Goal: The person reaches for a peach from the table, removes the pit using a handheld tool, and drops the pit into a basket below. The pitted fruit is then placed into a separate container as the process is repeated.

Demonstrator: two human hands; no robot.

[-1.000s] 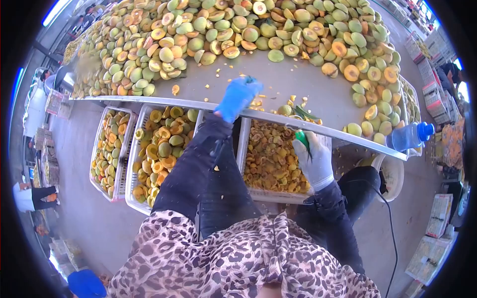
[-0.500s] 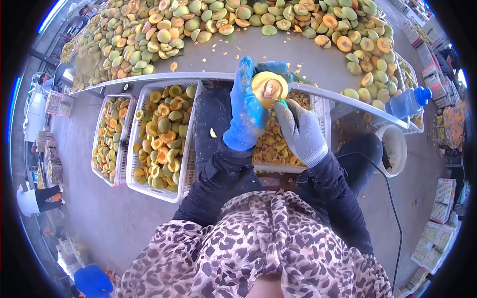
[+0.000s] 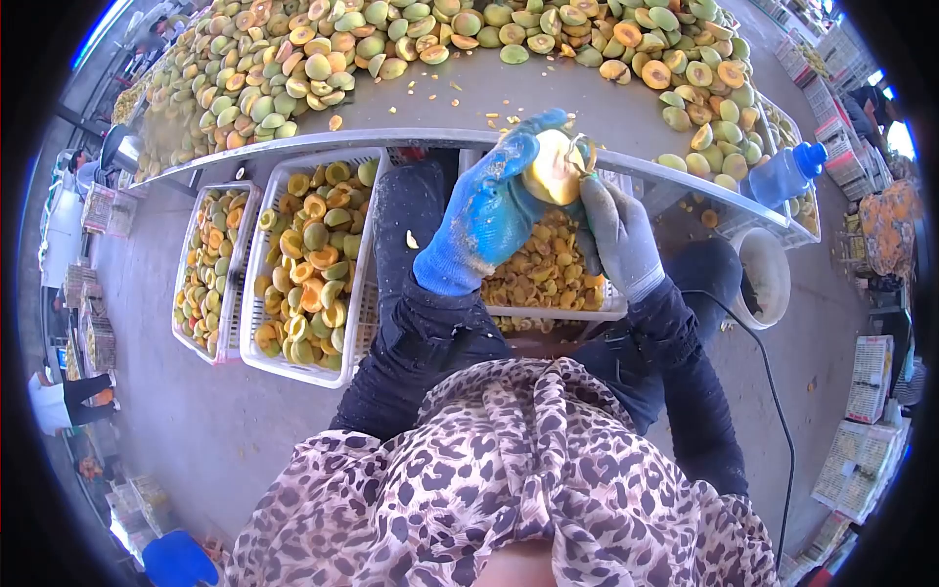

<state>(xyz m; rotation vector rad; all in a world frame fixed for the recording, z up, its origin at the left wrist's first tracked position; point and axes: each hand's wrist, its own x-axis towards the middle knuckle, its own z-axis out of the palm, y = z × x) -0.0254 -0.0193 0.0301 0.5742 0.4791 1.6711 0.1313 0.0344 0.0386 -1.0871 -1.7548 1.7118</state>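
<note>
My left hand (image 3: 489, 217), in a blue glove smeared with pulp, is wrapped around a pale yellow peach half (image 3: 554, 168) above the table's front edge. At the fruit's right side is my right hand (image 3: 618, 227), in a grey glove, its fingers closed. From those fingers a thin curved pitting tool (image 3: 587, 153) reaches the peach; its handle is mostly hidden. Below both hands stands a white crate of peach scraps (image 3: 548, 264), partly covered by them.
Halved peaches (image 3: 264, 83) are heaped across the metal table (image 3: 430, 98). Crates of fruit (image 3: 313, 259) stand on the floor at left. A blue-capped bottle (image 3: 782, 176) sits by the table's right edge, above a white bucket (image 3: 768, 279). A black cable (image 3: 773, 391) runs down at right.
The peach half has turned, so its cut face with the brown hollow no longer faces me. My right hand has moved slightly right, and the left hand's fingers have curled around the fruit.
</note>
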